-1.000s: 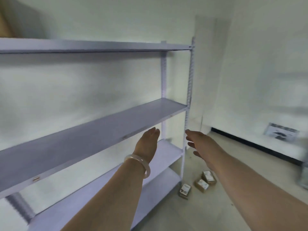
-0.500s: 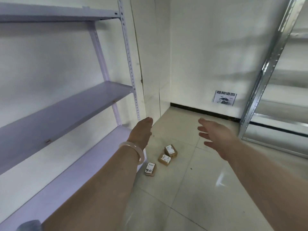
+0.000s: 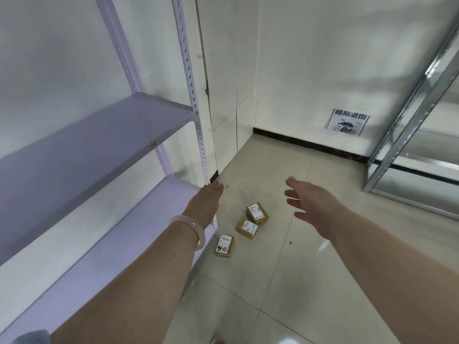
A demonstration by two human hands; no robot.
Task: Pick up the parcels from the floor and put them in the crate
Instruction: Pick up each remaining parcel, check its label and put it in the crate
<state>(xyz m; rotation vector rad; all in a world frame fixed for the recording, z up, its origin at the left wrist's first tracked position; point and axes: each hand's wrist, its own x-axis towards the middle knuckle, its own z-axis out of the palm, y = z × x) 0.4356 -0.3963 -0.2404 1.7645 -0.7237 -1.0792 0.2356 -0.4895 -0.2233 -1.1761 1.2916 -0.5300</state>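
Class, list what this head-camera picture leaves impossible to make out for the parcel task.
Crate: outside the head view's edges.
White labels on the three brown cardboard parcels: print too small.
Grey object, bottom-left corner: cut by the edge.
Lilac metal rack's front post: lower stretch behind the left hand.

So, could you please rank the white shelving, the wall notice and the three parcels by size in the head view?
White shelving
Wall notice
Near parcel, middle parcel, far parcel: alike, unranked
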